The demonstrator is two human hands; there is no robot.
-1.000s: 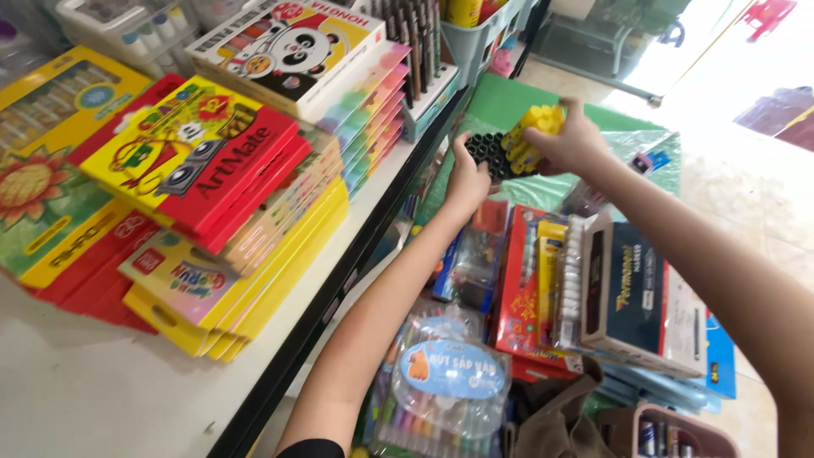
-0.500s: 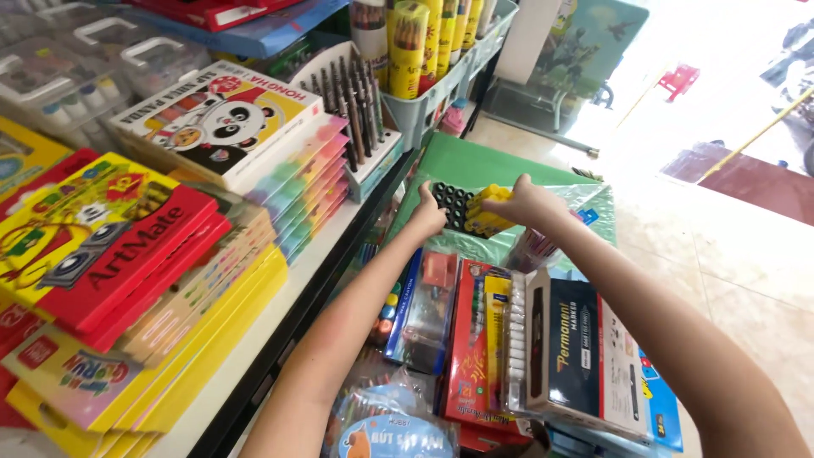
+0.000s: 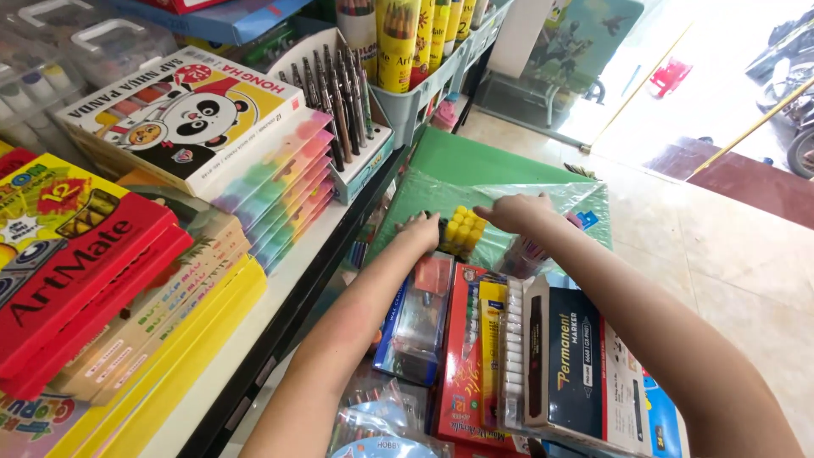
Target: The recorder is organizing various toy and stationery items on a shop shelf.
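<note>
Left hand (image 3: 421, 229): fingers curled over the near-left edge of a bundle of yellow and black marker pens (image 3: 462, 231); the fingertips are hidden behind the bundle, so the grip is only partly seen.

Right hand (image 3: 519, 212): palm down, fingers closed over the top right of the same bundle, which is held between both hands. Only the yellow cap ends and a sliver of black show; the count cannot be made out.

Beneath the bundle: a clear plastic sleeve over a flat green sheet (image 3: 475, 174), its far corner cut off by the forearm.

Nearer the person, below the hands: a clear plastic pencil case with red panel (image 3: 421, 318), a red flat box of crayons (image 3: 465, 356), a row of white chalk sticks in a clear pack (image 3: 512, 356), and a dark blue carton of markers (image 3: 585, 365), its lower edge out of frame.

Left, on the white shelf surface (image 3: 280, 297): a stack of pastel-edged boxes topped by a panda-printed lid (image 3: 182, 114), a red flat paint box (image 3: 68, 254) cropped at the frame edge, and a tray of upright dark pens (image 3: 335, 93).
</note>
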